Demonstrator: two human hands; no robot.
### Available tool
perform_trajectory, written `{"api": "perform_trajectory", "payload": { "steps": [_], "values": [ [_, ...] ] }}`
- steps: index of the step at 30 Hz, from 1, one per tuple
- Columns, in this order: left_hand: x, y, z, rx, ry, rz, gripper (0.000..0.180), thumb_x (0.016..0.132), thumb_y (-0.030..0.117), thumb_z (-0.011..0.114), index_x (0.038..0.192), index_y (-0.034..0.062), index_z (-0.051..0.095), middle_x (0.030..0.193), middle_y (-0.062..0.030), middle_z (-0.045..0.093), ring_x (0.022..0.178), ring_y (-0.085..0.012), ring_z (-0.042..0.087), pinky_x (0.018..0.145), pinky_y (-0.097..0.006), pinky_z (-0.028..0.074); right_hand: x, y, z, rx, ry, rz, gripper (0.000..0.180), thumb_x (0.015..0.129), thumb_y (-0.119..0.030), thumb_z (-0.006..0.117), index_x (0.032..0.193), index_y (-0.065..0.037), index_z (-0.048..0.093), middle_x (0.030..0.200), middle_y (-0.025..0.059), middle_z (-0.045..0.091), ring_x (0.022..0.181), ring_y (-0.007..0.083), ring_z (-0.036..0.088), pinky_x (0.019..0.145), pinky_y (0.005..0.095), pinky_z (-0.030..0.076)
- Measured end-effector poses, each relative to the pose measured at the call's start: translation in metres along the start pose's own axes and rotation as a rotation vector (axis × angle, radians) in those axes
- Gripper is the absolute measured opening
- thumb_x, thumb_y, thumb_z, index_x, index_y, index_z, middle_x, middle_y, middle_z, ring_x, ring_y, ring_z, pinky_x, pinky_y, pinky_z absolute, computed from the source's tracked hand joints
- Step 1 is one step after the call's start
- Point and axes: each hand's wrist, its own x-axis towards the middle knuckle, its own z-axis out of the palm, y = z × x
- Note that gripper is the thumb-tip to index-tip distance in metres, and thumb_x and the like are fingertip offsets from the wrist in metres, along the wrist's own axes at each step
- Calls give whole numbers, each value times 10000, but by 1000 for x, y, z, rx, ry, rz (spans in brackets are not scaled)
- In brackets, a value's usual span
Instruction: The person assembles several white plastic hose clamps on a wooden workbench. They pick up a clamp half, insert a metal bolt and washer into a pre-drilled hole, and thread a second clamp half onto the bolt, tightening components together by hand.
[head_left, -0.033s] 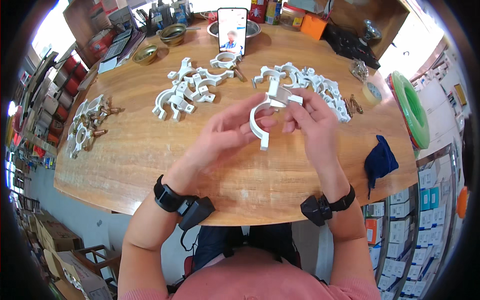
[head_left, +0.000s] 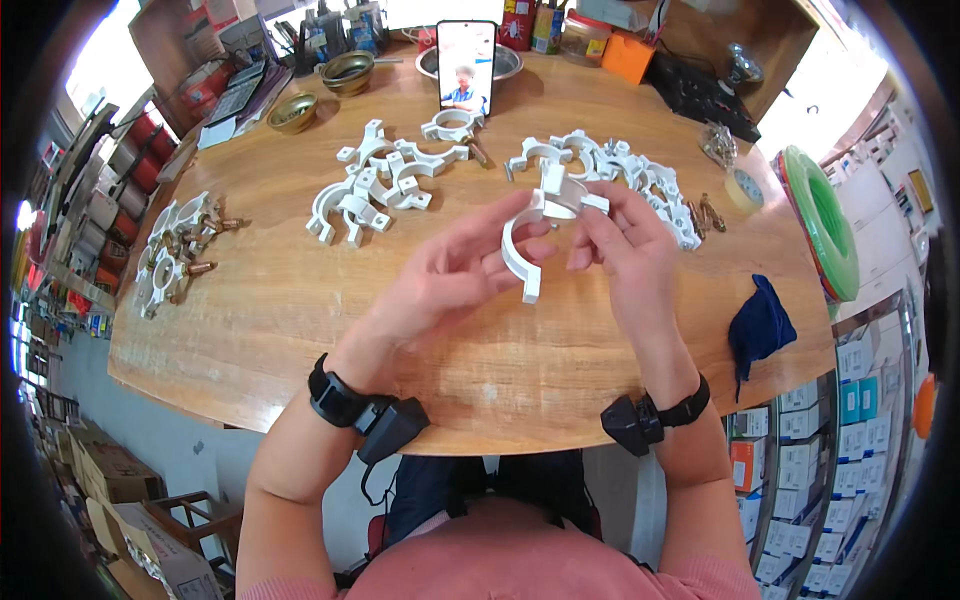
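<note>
Above the middle of the table, my left hand (head_left: 445,268) grips a white C-shaped pipe clamp half (head_left: 516,262), its open side facing right. My right hand (head_left: 632,240) pinches a second white pipe clamp half (head_left: 563,190) between thumb and fingers. The ends of the two halves meet or overlap near my left fingertips; whether they are fastened I cannot tell. Beyond my left hand lies a loose group of white clamp halves (head_left: 370,190). Another heap of clamp halves (head_left: 655,180) lies behind my right hand. A single ring-shaped clamp (head_left: 450,125) sits before the phone.
Clamps fitted with brass-coloured bolts (head_left: 163,275) lie at the left edge. More bolts (head_left: 712,212) rest at right, near a tape roll (head_left: 743,188) and a dark blue cloth pouch (head_left: 762,318). A phone (head_left: 466,68) stands upright at the back, with brass bowls (head_left: 347,72) to its left.
</note>
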Motion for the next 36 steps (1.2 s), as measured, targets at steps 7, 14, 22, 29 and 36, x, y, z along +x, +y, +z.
{"api": "perform_trajectory", "payload": {
  "steps": [7, 14, 22, 29, 36],
  "values": [
    [1, -1, 7, 469, 206, -87, 468, 780, 47, 577, 1218, 57, 414, 1171, -96, 465, 1027, -166, 480, 769, -237, 435, -1, 3, 1, 81, 18, 69, 234, 813, -93, 549, 998, 48, 521, 663, 42, 536, 530, 75, 493, 498, 191, 406],
    [3, -3, -1, 774, 455, 234, 293, 765, 105, 619, 1046, 36, 573, 894, -34, 557, 785, -75, 502, 670, -213, 438, -4, -2, 4, 7, -53, 104, 209, 811, -110, 558, 950, 46, 549, 603, 28, 523, 491, 62, 470, 451, 180, 380],
    [2, 3, 10, 644, 414, 156, 293, 801, 117, 581, 1066, -1, 549, 902, -36, 587, 829, -84, 525, 728, -226, 424, -5, -3, 4, -58, -143, 210, 182, 809, -127, 563, 899, 31, 569, 575, 12, 508, 471, 50, 444, 418, 179, 358],
    [4, 4, 3, 337, 544, 115, 223, 807, 180, 576, 914, -16, 589, 762, -44, 591, 718, -101, 558, 609, -234, 471, -5, 6, 12, -29, -81, 99, 193, 795, -170, 588, 844, 14, 562, 620, 16, 516, 494, 44, 457, 420, 185, 363],
    [5, 2, 4, 82, 691, 123, 230, 832, 208, 531, 899, -11, 558, 801, -66, 551, 669, -135, 562, 587, -255, 520, -11, 12, 11, -826, -243, -492, 225, 691, -170, 667, 753, -6, 525, 640, 71, 542, 504, 152, 534, 448, 253, 423]
  ]
}}
